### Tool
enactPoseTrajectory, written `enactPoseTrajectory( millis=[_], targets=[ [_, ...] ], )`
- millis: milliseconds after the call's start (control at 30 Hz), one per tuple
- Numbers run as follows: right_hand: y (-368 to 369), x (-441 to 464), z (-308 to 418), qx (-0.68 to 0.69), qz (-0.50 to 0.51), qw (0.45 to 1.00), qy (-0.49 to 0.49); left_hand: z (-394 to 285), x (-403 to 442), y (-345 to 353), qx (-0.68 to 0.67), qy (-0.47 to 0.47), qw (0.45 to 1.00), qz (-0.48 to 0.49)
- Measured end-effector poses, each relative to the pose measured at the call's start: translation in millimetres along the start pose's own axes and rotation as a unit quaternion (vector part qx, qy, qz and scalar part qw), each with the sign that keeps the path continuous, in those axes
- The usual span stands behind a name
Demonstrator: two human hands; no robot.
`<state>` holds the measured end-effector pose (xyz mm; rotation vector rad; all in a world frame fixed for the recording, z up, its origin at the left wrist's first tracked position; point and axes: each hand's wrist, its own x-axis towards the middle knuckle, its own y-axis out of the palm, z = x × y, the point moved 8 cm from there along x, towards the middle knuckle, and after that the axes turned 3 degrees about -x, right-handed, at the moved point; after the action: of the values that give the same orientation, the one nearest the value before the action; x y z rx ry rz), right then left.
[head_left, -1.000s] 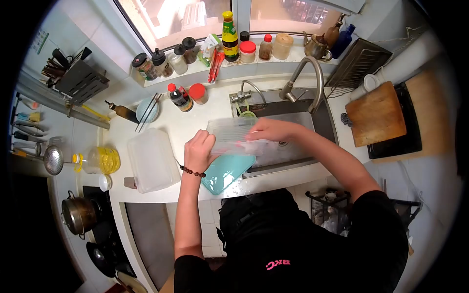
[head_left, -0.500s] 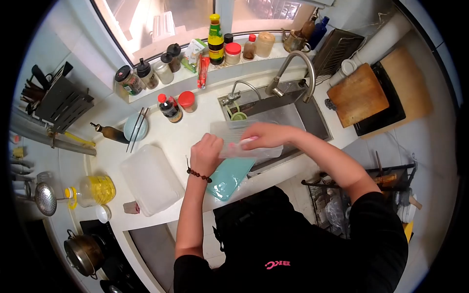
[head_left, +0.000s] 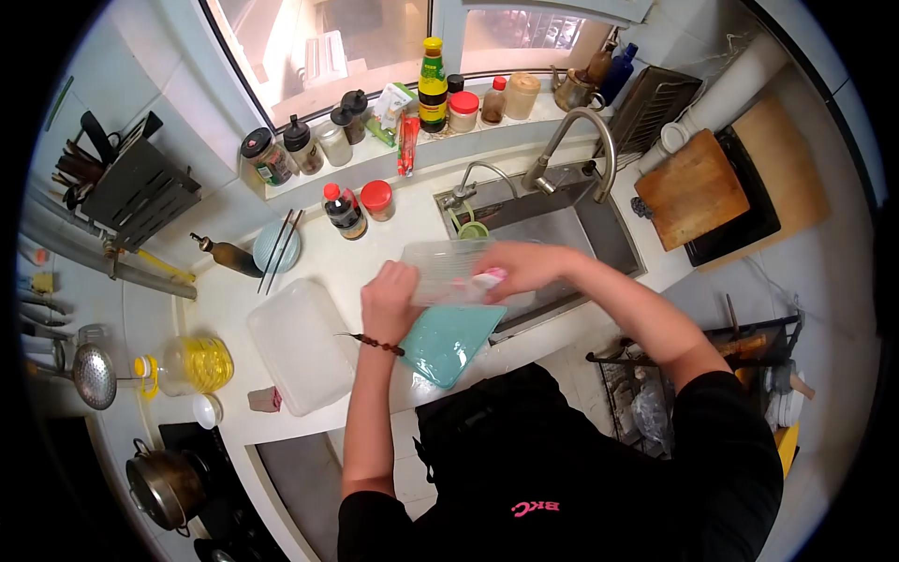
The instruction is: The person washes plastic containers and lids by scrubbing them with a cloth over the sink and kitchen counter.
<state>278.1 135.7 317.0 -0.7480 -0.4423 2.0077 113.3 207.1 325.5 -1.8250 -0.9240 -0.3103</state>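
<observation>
My left hand (head_left: 387, 296) is closed on the left end of a clear ribbed plastic tray (head_left: 438, 264), tilted above the counter by the sink. In my right hand (head_left: 531, 266) is a pink-and-white cloth (head_left: 489, 278), pressed against the tray's surface; motion blurs the fingers a little. Beneath the tray, a shiny teal flat sheet or lid (head_left: 448, 348) lies at the counter's front edge. Left of my left wrist rests a translucent white plastic container (head_left: 302, 348).
The sink (head_left: 613, 220) with its curved faucet (head_left: 607, 150) lies behind my right hand. A blue bowl (head_left: 279, 245) with chopsticks, a red-capped sauce bottle (head_left: 345, 214) and a red-lidded jar (head_left: 377, 200) stand farther back. An oil jug (head_left: 201, 365) is at left.
My right hand has shifted slightly along the tray with the cloth, more of which now shows. My left hand keeps its hold. The whole view has shifted a little.
</observation>
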Motion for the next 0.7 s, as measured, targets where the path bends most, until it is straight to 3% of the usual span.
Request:
enactPoseTrajectory(
  millis=[167, 233, 267, 333, 367, 433, 533, 633, 700],
  targets=[
    [11.6, -27.3, -2.3, 0.051, 0.047, 0.995, 0.076, 6.0, -10.2, -4.5, -0.004, -0.013, 0.999, 0.036],
    [-11.0, -28.9, 1.2, -0.052, -0.127, 0.990, 0.041, 9.3, -5.4, -8.7, -0.003, -0.025, 0.999, 0.029],
    [-5.4, -28.8, 3.9, -0.052, -0.129, 0.989, 0.041, 5.9, -4.8, -9.9, -0.003, -0.023, 0.999, 0.029],
    [-18.4, -41.4, 24.3, -0.040, -0.353, 0.934, 0.018, -9.1, -6.0, -16.9, -0.005, 0.002, 1.000, -0.004],
    [-4.0, -39.3, 32.3, -0.037, -0.352, 0.935, 0.016, -15.0, -4.8, -17.0, -0.003, 0.000, 1.000, -0.002],
    [19.1, -45.9, 73.3, -0.175, -0.407, 0.891, -0.100, -35.4, 1.1, -20.3, -0.016, 0.063, 0.997, -0.034],
    [32.6, -58.4, 109.3, -0.225, -0.454, 0.851, -0.138, -42.9, -2.4, -22.8, -0.001, 0.068, 0.996, -0.050],
    [48.8, -66.4, 112.8, -0.266, -0.432, 0.845, -0.170, -42.3, -2.2, -36.6, -0.055, 0.052, 0.995, -0.064],
    [39.5, -74.9, 99.9, -0.276, -0.438, 0.845, -0.137, -42.7, -8.7, -34.4, -0.057, 0.037, 0.995, -0.076]
  ],
)
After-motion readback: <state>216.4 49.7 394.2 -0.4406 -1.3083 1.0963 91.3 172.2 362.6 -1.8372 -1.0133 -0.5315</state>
